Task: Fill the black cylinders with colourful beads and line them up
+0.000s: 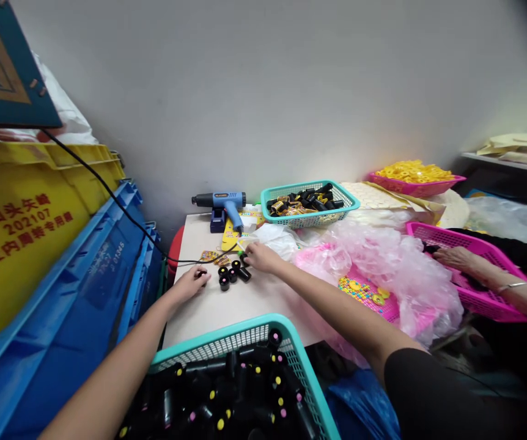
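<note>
- Right up close to the lens, a teal mesh basket (263, 325) sits heaped with black cylinders (227, 391), many showing yellow or pink dots on their ends!
- Out on the table, the left hand (191, 284) is curled down over a small black piece, fingers bent; whether it's truly gripping, I can't tell from here.
- Right hand (261, 258) stretches in beside it, fingers bunched at a black tube (244, 274): contact maybe, but a firm grasp can't be confirmed.
- Between those two hands stands a little cluster of black caps (227, 276), some upright, and the tube lies tilted at its edge.
- Under it all, a pale tabletop (227, 321) carries small printed yellow cards (232, 235).
- Further back, a blue heat gun (222, 205) stands on its base, its black cable (121, 195) running off left.
- Just beside it, a second teal basket (309, 205) holds black tubes mixed with gold-coloured pieces.
- Over to the right, a loose pink plastic bag (383, 263) sprawls across the table's edge.
- Further right, a co-worker's hand (456, 260), bangle on the wrist, reaches into a magenta basket (474, 243).
- Up behind, a pink tray (414, 186) is piled with yellow parts.
- Hard left, a yellow crate (25, 226) with red characters stacks beside a blue crate (84, 287).
</note>
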A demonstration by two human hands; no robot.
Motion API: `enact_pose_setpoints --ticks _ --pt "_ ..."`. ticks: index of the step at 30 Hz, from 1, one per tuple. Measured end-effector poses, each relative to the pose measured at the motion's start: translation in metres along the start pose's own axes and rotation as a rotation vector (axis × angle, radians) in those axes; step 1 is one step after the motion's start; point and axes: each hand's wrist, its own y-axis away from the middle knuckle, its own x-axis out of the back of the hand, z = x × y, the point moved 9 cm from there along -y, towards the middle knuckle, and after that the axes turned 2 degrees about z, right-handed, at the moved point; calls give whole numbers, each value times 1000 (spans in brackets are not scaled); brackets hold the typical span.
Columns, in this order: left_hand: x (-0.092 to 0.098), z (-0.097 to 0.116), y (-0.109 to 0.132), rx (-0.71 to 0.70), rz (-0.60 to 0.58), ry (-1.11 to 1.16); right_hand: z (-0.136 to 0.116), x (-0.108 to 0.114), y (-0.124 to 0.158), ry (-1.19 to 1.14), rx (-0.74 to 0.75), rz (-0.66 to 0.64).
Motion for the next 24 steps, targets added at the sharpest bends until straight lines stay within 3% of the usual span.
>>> enact_pose_setpoints --ticks 4,9,15,20,24 --pt "5 0 1 -9 38 19 5 -18 17 0 -132 -10" --pt "-1 9 0 -53 20 -51 0 -39 22 -47 -170 -5" --pt "-26 10 5 -45 -87 -96 6 -39 22 -109 -217 38" --pt "-26 12 11 -41 -45 -160 5 -39 31 -99 -228 47" --pt "-30 18 15 -85 -62 -189 15 -24 20 -47 -311 116"
